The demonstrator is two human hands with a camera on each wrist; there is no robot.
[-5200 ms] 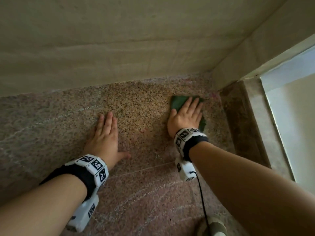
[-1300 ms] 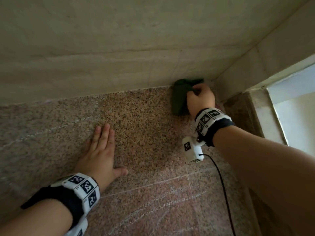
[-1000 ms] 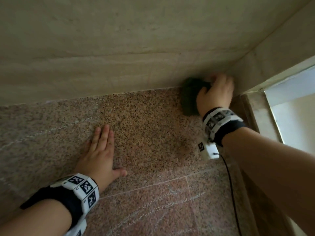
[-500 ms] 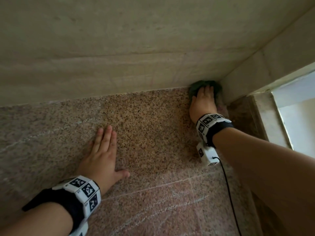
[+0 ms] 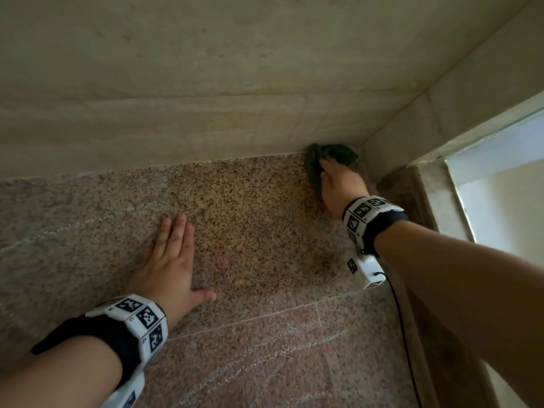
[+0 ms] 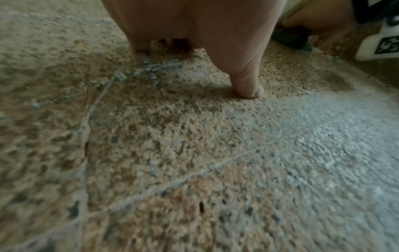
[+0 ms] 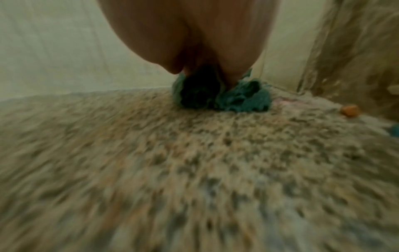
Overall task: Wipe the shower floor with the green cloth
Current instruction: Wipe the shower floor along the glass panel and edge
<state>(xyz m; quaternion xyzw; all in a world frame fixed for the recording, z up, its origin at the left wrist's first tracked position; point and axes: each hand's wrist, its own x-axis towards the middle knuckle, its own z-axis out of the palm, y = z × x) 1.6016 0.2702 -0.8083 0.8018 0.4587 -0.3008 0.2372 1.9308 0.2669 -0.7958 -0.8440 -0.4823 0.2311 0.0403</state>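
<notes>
Right hand: the right hand [image 5: 341, 188] presses the green cloth [image 5: 329, 156] into the far right corner of the shower floor [image 5: 250, 231]; its fingers curl into the bunched fabric, which the right wrist view shows crumpled under them [image 7: 224, 98].
Green cloth: bunched, touching the beige wall [image 5: 206, 83] along its far edge and lying just beside the side wall [image 5: 441, 101]; a strip of it runs down the left side of the hand.
Left hand: the left hand [image 5: 167, 266] lies flat on the floor, palm down, fingers straight and close together, thumb spread to the right [image 6: 248, 85]; it holds nothing.
Edges: floor meets the back wall in a straight seam; the side wall and a brown stone curb [image 5: 424, 195] close off the right. A grout line [image 5: 265, 316] crosses the floor near the left wrist.
Open room: bare speckled floor stretches between the two hands and leftward along the back seam.
Small bits: an orange speck [image 7: 349, 110] lies on the floor near the curb, right of the cloth.
Wrist gear: a black cable [image 5: 400, 328] trails from the right wrist camera [image 5: 365, 270].
</notes>
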